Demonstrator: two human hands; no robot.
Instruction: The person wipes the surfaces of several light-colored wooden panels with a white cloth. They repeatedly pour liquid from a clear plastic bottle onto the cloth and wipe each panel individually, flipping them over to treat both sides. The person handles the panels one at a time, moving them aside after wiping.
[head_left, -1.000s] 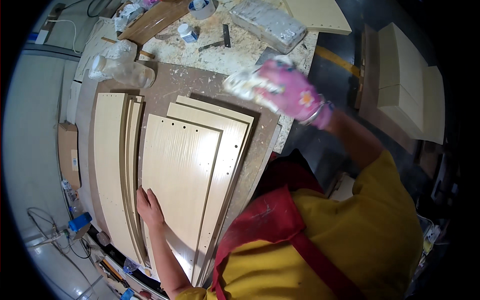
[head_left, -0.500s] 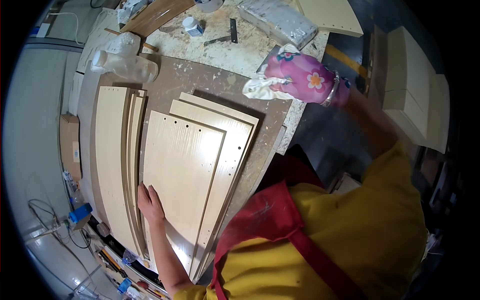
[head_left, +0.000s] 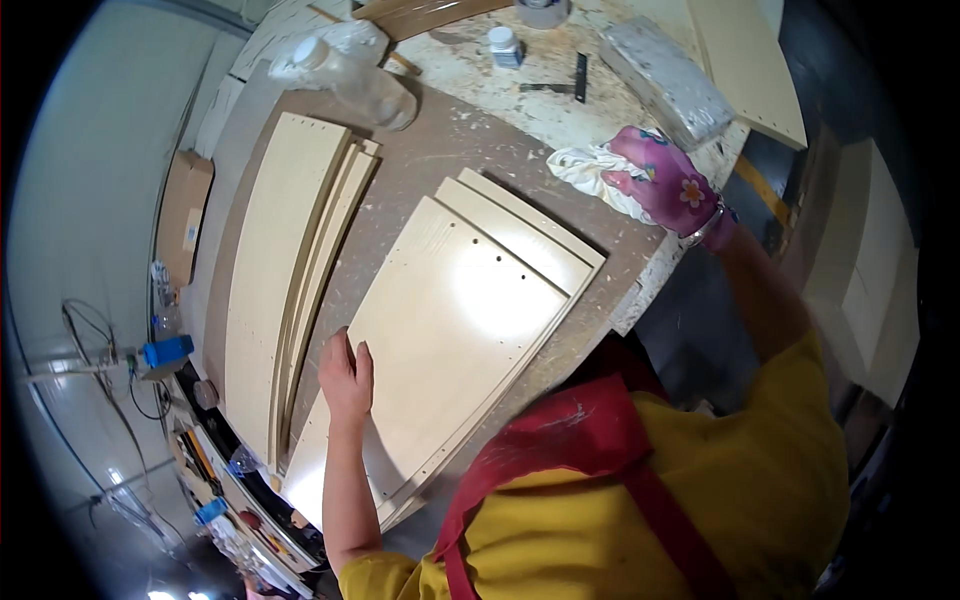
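Observation:
My left hand (head_left: 348, 380) is at the left edge of the top wooden panel (head_left: 440, 320), its thumb on the near face and its fingers at the edge. This pale, glossy panel has a row of dark holes near its far end and lies on several similar panels. My right hand (head_left: 668, 185), in a purple flowered glove, is closed round a crumpled white cloth (head_left: 597, 175) beyond the stack, over the right part of the table. Left of the panels lie several long, narrow curved boards (head_left: 280, 260), stacked together.
A clear plastic bottle (head_left: 375, 95) lies at the far left, with a small white-capped bottle (head_left: 505, 47) and a black try square (head_left: 580, 78) farther back. A wrapped grey-white block (head_left: 668, 80) sits near the right edge. More pale boards (head_left: 865, 270) stand at the right.
The view has turned, so the table's things appear shifted right. The top panel lies closer in line with those beneath it. The cloth in my right hand is now nearer the panels.

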